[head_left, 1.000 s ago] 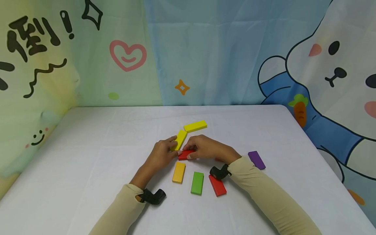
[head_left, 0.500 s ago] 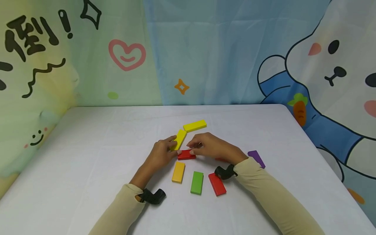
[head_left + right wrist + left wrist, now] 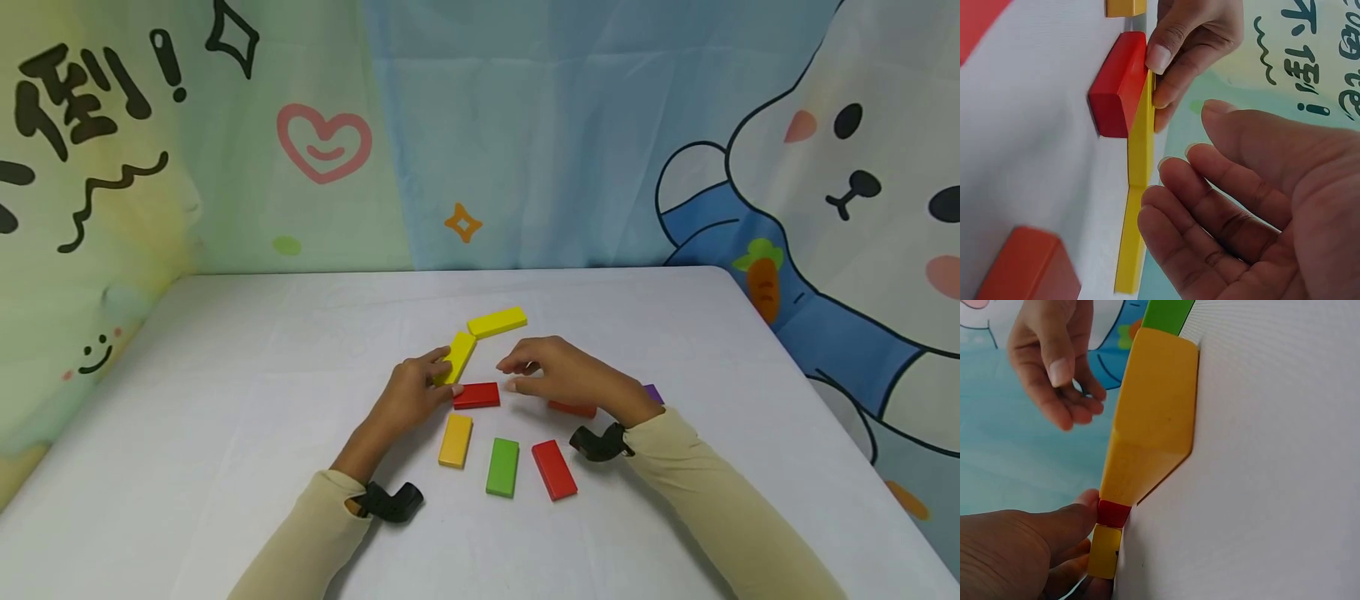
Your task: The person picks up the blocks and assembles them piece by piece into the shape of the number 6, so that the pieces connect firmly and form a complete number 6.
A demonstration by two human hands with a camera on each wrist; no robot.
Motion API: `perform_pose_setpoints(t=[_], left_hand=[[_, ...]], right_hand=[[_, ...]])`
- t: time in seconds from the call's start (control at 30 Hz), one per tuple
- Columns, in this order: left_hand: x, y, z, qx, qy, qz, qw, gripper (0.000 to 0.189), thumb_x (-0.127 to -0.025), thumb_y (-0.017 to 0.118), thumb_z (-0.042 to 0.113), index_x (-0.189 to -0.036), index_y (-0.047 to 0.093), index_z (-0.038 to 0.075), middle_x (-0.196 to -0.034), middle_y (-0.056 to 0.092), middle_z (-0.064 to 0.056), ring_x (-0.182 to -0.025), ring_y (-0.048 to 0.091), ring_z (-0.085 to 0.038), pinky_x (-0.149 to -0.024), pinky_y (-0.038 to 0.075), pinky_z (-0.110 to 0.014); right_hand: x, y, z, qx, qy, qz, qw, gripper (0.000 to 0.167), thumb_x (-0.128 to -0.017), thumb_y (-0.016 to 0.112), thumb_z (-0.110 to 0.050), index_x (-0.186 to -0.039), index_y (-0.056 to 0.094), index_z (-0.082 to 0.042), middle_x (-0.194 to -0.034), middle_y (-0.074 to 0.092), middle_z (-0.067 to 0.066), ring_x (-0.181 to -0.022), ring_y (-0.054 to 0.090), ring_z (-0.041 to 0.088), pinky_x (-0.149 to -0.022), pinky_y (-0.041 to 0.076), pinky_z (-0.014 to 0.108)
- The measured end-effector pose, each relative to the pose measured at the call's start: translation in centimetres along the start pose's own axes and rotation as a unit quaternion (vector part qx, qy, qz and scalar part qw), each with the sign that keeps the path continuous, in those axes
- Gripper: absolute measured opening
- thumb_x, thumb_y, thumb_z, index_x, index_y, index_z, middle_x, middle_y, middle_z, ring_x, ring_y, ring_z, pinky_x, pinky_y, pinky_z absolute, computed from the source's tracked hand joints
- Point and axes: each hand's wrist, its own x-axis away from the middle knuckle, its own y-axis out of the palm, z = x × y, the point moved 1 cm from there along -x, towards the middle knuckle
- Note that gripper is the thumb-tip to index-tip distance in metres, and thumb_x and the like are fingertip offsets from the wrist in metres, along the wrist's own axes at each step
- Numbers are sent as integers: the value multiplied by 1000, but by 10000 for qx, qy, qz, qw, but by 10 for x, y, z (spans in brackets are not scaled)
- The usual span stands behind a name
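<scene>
A: Where's the piece, and how would you handle it from your console?

B: Left to right, then. My left hand (image 3: 416, 387) has its thumb on the left end of the middle red block (image 3: 478, 396) and its bent fingers along the near yellow block (image 3: 461, 353), pinching the pair together. I'd keep that light but steady, so their corner stays closed. The red piece lies flat on the bench (image 3: 225, 417), just beyond the amber block (image 3: 455, 441). A shove away from me could skew the joint with the far yellow block (image 3: 498, 322). My right hand (image 3: 567, 377) hangs beside the red's free end, fingers loosely bent, holding nothing; I'd keep it clear of that end and release the left gently.

A: What's changed?

B: The left hand looks unmoved, and so does the middle red. A second ago the right fingers pinched its right end; half a second ago the thumb tip seemed to touch it; now there's a gap. With that arm further right, the near red block (image 3: 554, 469) shows whole, more of the orange-red block (image 3: 572, 409) peeks out, and less of the purple block (image 3: 654, 393).
</scene>
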Motion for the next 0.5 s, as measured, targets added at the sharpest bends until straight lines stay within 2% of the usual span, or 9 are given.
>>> perform_pose_setpoints(t=[0.1,0.3,0.5], left_hand=[[0,0,0,45,0,15,10000,43,-88,74,15,-129,64,5,-143,50,-5,-122,50,-26,-96,47,-37],[0,0,0,44,-33,35,10000,45,-88,74,15,-130,62,4,-144,50,-3,-126,49,-25,-99,45,-37],[0,1,0,15,-11,48,10000,47,-88,74,16,-131,61,5,-144,49,-3,-127,49,-25,-99,45,-36]], right_hand=[[7,-2,4,-8,54,70,10000,30,-91,70,-15,-120,69,-5,-108,67,3,-99,64,19,-87,53,40],[23,-4,10,-123,223,192,9995,30,-90,70,-12,-119,69,-5,-111,67,5,-101,63,23,-89,52,43],[38,-5,19,-221,99,396,9989,30,-90,70,-10,-120,69,-4,-109,67,5,-100,63,22,-89,52,41]])
